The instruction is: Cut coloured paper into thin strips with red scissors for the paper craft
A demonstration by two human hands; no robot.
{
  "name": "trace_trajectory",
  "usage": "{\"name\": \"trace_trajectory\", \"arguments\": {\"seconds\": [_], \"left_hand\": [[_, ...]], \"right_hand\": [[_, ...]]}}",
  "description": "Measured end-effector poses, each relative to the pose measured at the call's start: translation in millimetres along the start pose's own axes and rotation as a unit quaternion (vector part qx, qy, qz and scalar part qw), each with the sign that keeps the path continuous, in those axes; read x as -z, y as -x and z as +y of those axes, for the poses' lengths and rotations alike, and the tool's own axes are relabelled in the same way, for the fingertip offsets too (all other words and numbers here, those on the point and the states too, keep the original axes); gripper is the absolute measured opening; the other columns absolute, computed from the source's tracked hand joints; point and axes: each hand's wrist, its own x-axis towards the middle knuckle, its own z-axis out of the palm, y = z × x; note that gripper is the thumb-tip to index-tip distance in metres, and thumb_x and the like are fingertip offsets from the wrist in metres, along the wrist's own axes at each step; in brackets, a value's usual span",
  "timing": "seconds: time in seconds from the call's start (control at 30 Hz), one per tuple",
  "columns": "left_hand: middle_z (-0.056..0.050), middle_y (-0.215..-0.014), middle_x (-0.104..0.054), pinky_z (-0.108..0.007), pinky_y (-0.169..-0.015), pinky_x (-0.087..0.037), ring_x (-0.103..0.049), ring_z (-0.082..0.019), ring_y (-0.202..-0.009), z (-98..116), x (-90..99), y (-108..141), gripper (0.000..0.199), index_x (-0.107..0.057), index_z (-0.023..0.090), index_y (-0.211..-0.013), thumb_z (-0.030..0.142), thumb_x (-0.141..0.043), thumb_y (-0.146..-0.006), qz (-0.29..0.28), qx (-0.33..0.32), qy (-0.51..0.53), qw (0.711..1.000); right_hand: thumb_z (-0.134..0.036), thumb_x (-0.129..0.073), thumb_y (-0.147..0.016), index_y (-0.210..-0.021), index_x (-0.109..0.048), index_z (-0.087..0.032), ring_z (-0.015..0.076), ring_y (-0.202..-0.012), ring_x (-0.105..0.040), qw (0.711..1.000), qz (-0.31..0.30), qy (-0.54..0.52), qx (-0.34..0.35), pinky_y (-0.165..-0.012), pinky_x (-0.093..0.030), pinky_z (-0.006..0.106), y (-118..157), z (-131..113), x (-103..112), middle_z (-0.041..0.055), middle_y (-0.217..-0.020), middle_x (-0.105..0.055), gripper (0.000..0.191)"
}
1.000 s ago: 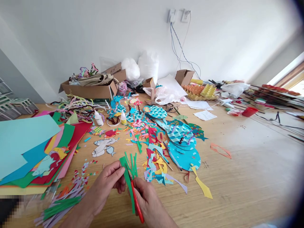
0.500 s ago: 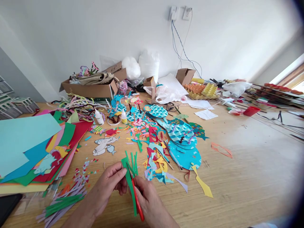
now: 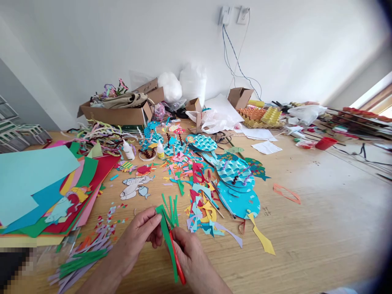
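Observation:
Between finger and thumb, my left hand pinches the far end of a green paper strip. My right hand is closed round the red handles of a pair of scissors. The dark blades lie against the strip, partly hidden by the paper and fingers. Just beyond the blades, several thin green strips rest on the table. More cut strips, green and lilac, are heaped left of my left forearm.
Coloured paper sheets are stacked at the left. Colourful scraps and blue round paper pieces lie ahead. Glue bottles stand near cut-out fish. A cardboard box sits by the wall, a red cup at right.
The view has shifted very slightly. Both hands, the scissors and the green strip keep nearly the same position.

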Motion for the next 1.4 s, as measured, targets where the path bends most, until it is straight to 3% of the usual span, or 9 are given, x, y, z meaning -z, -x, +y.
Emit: {"name": "trace_trajectory", "arguments": {"seconds": [0.47, 0.63, 0.9, 1.07, 1.17, 1.27, 1.4], "left_hand": [[0.005, -0.047, -0.049, -0.021, -0.044, -0.034, -0.045, -0.009, -0.043, -3, -0.7, 2, 0.025, -0.051, 0.016, -0.058, 0.037, -0.058, -0.071, -0.012, 0.017, 0.023, 1.000], [0.005, -0.047, -0.048, -0.021, -0.044, -0.034, -0.044, -0.009, -0.043, -7, 0.4, 1, 0.025, -0.052, 0.016, -0.060, 0.037, -0.056, -0.074, -0.044, 0.022, 0.019, 0.999], [0.005, -0.046, -0.049, -0.021, -0.044, -0.034, -0.045, -0.009, -0.043, -6, -0.7, -1, 0.025, -0.052, 0.016, -0.059, 0.037, -0.058, -0.072, -0.024, 0.027, 0.023, 0.999], [0.004, -0.047, -0.054, -0.021, -0.044, -0.037, -0.048, -0.010, -0.043, 0, 6.9, -4, 0.025, -0.048, 0.018, -0.056, 0.036, -0.060, -0.069, 0.036, 0.000, 0.003, 0.999], [0.004, -0.047, -0.055, -0.021, -0.043, -0.037, -0.049, -0.010, -0.043, 5, 10.0, -6, 0.024, -0.049, 0.018, -0.055, 0.035, -0.058, -0.070, 0.058, -0.033, -0.030, 0.997], [0.003, -0.048, -0.055, -0.021, -0.043, -0.038, -0.050, -0.011, -0.044, 9, 9.9, -7, 0.023, -0.051, 0.018, -0.055, 0.033, -0.056, -0.071, 0.069, -0.073, -0.064, 0.993], [0.004, -0.048, -0.056, -0.022, -0.044, -0.039, -0.051, -0.011, -0.046, 12, 7.2, -6, 0.021, -0.052, 0.018, -0.056, 0.031, -0.055, -0.073, 0.070, -0.096, -0.073, 0.990]], "right_hand": [[-0.032, -0.037, -0.090, -0.082, -0.066, -0.017, 0.0140, -0.068, -0.055, 1.000, -0.012, 0.004, -0.009, -0.065, -0.041, 0.022, 0, 2, 1, 0.0015, -0.073, -0.063, 0.033], [-0.031, -0.035, -0.090, -0.083, -0.066, -0.018, 0.0133, -0.067, -0.056, 1.000, -0.014, -0.022, -0.007, -0.065, -0.041, 0.021, -1, -2, 1, 0.0003, -0.069, -0.062, 0.034], [-0.037, -0.040, -0.087, -0.065, -0.059, -0.016, 0.0135, -0.062, -0.052, 0.999, 0.016, -0.008, -0.039, -0.060, -0.040, 0.022, 0, 6, 1, -0.0001, -0.060, -0.056, 0.036], [-0.049, -0.041, -0.082, -0.062, -0.047, -0.018, 0.0076, -0.037, -0.037, 0.983, 0.034, -0.108, -0.143, -0.037, -0.030, 0.018, 0, 11, 4, -0.0065, -0.045, -0.040, 0.038], [-0.050, -0.053, -0.073, -0.065, -0.044, -0.018, 0.0068, -0.038, -0.039, 0.972, 0.049, -0.174, -0.153, -0.038, -0.030, 0.018, -2, 10, 6, -0.0070, -0.049, -0.043, 0.034], [-0.040, -0.069, -0.059, -0.069, -0.046, -0.018, 0.0057, -0.041, -0.039, 0.956, 0.068, -0.235, -0.160, -0.039, -0.030, 0.017, -4, 8, 6, -0.0073, -0.055, -0.045, 0.034], [-0.033, -0.071, -0.054, -0.070, -0.047, -0.018, 0.0048, -0.038, -0.036, 0.943, 0.089, -0.279, -0.160, -0.038, -0.027, 0.017, -5, 3, 3, -0.0082, -0.051, -0.046, 0.032]]}}
